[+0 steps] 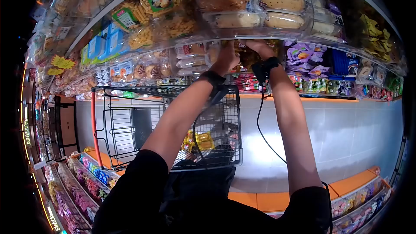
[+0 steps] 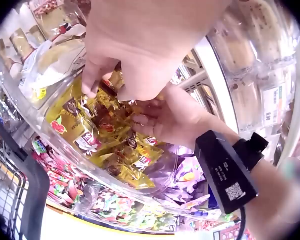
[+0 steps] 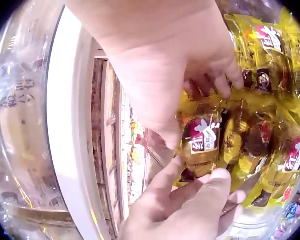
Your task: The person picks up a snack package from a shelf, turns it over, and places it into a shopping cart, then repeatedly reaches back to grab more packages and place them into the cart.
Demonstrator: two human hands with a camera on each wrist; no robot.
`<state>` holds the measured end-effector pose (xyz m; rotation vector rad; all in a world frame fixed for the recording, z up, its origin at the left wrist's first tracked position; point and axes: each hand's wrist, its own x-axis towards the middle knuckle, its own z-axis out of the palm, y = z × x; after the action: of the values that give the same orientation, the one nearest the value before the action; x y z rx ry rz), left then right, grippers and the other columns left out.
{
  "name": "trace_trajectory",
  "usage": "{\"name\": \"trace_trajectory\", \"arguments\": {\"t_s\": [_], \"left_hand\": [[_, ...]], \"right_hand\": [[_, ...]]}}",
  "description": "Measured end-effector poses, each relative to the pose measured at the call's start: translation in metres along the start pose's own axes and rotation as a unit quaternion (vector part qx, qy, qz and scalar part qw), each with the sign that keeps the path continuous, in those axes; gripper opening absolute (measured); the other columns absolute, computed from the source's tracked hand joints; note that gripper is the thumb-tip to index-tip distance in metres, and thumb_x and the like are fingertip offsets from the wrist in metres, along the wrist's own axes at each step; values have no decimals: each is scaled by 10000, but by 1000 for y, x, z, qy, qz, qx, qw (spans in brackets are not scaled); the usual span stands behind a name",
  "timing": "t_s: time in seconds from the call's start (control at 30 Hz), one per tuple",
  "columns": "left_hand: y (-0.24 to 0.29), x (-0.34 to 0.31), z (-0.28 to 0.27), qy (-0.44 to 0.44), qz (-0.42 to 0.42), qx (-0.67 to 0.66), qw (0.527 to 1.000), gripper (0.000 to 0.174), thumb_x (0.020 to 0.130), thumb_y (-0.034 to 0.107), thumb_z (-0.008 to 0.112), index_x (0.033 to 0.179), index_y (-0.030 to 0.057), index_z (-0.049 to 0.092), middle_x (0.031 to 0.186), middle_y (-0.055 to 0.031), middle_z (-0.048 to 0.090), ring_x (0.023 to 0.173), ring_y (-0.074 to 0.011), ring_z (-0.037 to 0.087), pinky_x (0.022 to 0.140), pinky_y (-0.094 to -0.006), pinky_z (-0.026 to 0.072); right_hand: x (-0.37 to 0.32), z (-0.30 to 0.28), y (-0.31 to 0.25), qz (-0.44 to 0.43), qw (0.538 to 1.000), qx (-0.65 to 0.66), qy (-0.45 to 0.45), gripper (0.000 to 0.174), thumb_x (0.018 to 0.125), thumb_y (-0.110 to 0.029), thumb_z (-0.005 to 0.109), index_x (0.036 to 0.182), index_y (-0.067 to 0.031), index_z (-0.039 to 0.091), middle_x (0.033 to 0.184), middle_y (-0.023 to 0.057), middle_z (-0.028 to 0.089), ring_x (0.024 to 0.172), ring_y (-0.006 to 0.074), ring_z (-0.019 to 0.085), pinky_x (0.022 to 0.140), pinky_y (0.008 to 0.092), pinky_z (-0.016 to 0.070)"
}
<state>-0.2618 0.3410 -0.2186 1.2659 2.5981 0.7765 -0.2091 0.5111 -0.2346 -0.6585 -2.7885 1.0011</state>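
Yellow snack packets [image 2: 87, 132] [image 3: 250, 135] fill a clear bin below the upper shelf edge. Both hands reach among them. My left hand [image 1: 226, 59] [image 2: 135, 55] [image 3: 182, 210] has its thumb and bent fingers at the lower end of one yellow packet [image 3: 202, 135], pinching it. My right hand [image 1: 261, 49] [image 2: 177, 117] [image 3: 160, 65] is at that packet's upper end, fingers curled over it and thumb along its side. In the head view the fingertips are partly hidden by the shelf edge.
A wire shopping cart [image 1: 240, 125] with yellow packets [image 1: 203, 140] inside stands below my left arm. Packaged breads [image 1: 284, 0] lie on the shelf above; purple packets [image 1: 303, 56] are right of the bin. A black cable [image 1: 260, 123] hangs from the right wrist.
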Motion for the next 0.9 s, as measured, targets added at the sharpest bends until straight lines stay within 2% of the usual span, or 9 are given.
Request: {"name": "trace_trajectory", "arguments": {"t_s": [0.17, 0.23, 0.27, 0.37, 0.4, 0.57, 0.7, 0.83, 0.9], "left_hand": [[-14, 3, 10, -64, 42, 46, 996, 657, 730, 139, 634, 1308, -26, 368, 1106, -291, 542, 1037, -424, 524, 923, -443, 423], [-11, -2, 10, -25, 56, 82, 995, 684, 734, 172, 651, 1321, -22, 359, 1145, -296, 520, 1077, -430, 499, 944, -443, 409], [-5, -1, 6, -98, -23, 24, 995, 721, 735, 188, 665, 1345, -10, 337, 1183, -301, 494, 1120, -441, 467, 969, -445, 389], [-1, -1, 2, -97, -1, 70, 993, 744, 771, 213, 637, 1387, -3, 279, 1209, -326, 451, 1099, -439, 495, 933, -449, 429], [-11, 1, 15, -52, 25, 71, 996, 720, 775, 209, 635, 1362, -12, 283, 1125, -315, 521, 1067, -451, 516, 909, -457, 440], [2, 11, 7, -104, -67, -23, 992, 680, 786, 206, 625, 1312, -19, 258, 1056, -314, 574, 1010, -446, 557, 875, -468, 449], [7, 7, 7, -106, -87, -44, 990, 769, 783, 191, 624, 1379, -20, 187, 989, -292, 609, 956, -430, 587, 838, -458, 468], [-1, -1, 24, -30, -22, -73, 997, 860, 765, 145, 621, 1426, -32, 100, 936, -269, 629, 900, -417, 606, 786, -443, 489], [4, -3, 23, -31, -56, -118, 991, 874, 753, 128, 618, 1426, -48, 89, 925, -268, 630, 877, -406, 612, 769, -436, 491]], "right_hand": [[17, 23, 4, -5, 991, -57, 121, 376, 878, -314, 407, 1078, -88, 631, 1111, 183, 612, 1115, 383, 510, 953, 444, 408], [34, 36, 13, 35, 991, -100, 85, 388, 880, -320, 423, 1158, -103, 583, 1245, 160, 543, 1161, 371, 484, 974, 455, 390], [37, 38, 15, 54, 991, -97, 80, 402, 884, -331, 418, 1189, -116, 567, 1285, 154, 515, 1178, 369, 474, 982, 456, 385], [39, 32, 11, 93, 989, -108, 49, 424, 892, -347, 405, 1235, -138, 539, 1341, 145, 470, 1207, 366, 454, 996, 456, 377], [36, 26, 6, 102, 987, -120, 28, 427, 894, -350, 402, 1243, -143, 533, 1348, 144, 462, 1213, 365, 449, 998, 455, 375], [14, -12, -18, 129, 977, -165, -43, 443, 903, -363, 384, 1280, -166, 505, 1388, 139, 420, 1242, 360, 425, 1011, 450, 367], [22, 8, 3, 91, 977, -189, 26, 466, 908, -406, 364, 1299, -189, 493, 1399, 136, 410, 1275, 332, 402, 1023, 445, 358], [6, 13, 7, 132, 982, -34, 133, 484, 886, -452, 374, 1223, -142, 532, 1270, 171, 524, 1142, 362, 519, 939, 460, 428], [12, 31, 25, 61, 977, -24, 203, 447, 879, -427, 439, 1159, -98, 552, 1116, 199, 600, 1033, 399, 563, 878, 463, 453]]}}
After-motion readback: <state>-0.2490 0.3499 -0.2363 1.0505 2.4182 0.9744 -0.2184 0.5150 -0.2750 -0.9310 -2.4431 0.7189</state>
